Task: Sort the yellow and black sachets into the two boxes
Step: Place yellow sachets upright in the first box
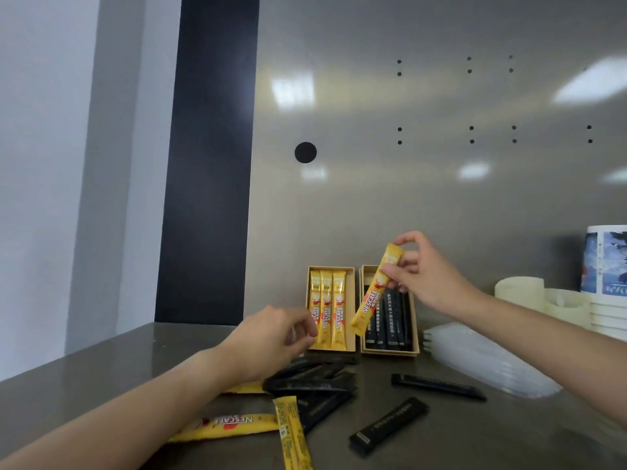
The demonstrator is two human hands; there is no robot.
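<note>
Two open cardboard boxes stand side by side at the back of the counter. The left box (353, 293) holds three yellow sachets (338, 307); the right box (414, 320) holds several black sachets (390, 320). My right hand (424, 276) pinches a yellow sachet (373, 296) by its upper part, tilted in the air over the gap between the boxes. My left hand (271, 340) hovers over a pile of black sachets (312, 381), fingers curled, with nothing visibly held. Loose yellow sachets (227, 425) and black sachets (437, 386) lie nearer on the counter.
A stack of translucent plastic lids (488, 361) lies to the right of the boxes. Cream-coloured containers (543, 296) and a printed cup (604, 262) stand at the far right. A metal wall panel rises right behind the boxes.
</note>
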